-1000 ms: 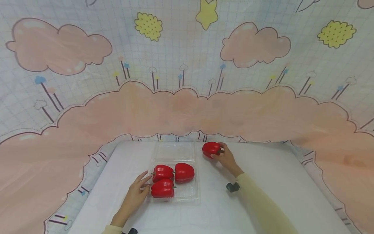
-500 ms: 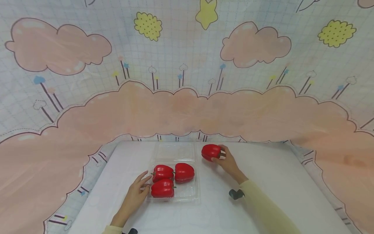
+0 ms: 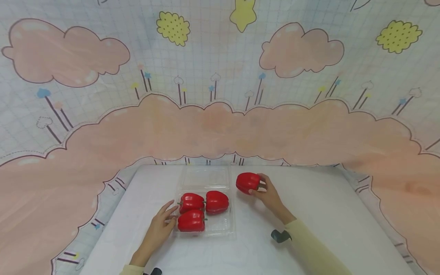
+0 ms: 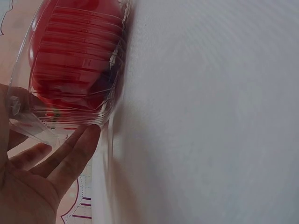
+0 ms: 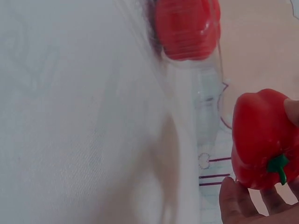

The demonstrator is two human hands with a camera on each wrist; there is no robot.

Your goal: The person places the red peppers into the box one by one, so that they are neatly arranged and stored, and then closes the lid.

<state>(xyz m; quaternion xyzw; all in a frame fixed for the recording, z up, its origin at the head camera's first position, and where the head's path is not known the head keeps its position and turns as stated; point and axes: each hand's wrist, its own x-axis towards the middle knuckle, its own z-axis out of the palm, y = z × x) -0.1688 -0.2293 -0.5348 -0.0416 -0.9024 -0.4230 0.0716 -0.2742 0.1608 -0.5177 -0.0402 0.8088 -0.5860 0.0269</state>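
Observation:
A red bell pepper (image 3: 247,182) is held in my right hand (image 3: 271,196), to the right of a clear plastic container. In the right wrist view the thumb and fingers grip the pepper (image 5: 261,135) near its green stem. The container (image 3: 220,227) stands with its lid folded back and holds three red bell peppers: one at the back left (image 3: 191,203), one at the back right (image 3: 217,202) and one at the front left (image 3: 191,220). My left hand (image 3: 159,229) touches the container's left side; in the left wrist view its fingers (image 4: 74,158) lie fairly straight against the clear wall (image 4: 70,112).
The lid (image 3: 205,178) lies flat behind the container. All of it rests on a white table (image 3: 323,214). A cloth with pink clouds (image 3: 240,131) hangs behind and around the table. A dark wrist camera (image 3: 280,236) sits below the right wrist.
My right hand has moved a little toward me with the bell pepper, which shifts slightly left. The left hand, the container and the peppers in it stay put.

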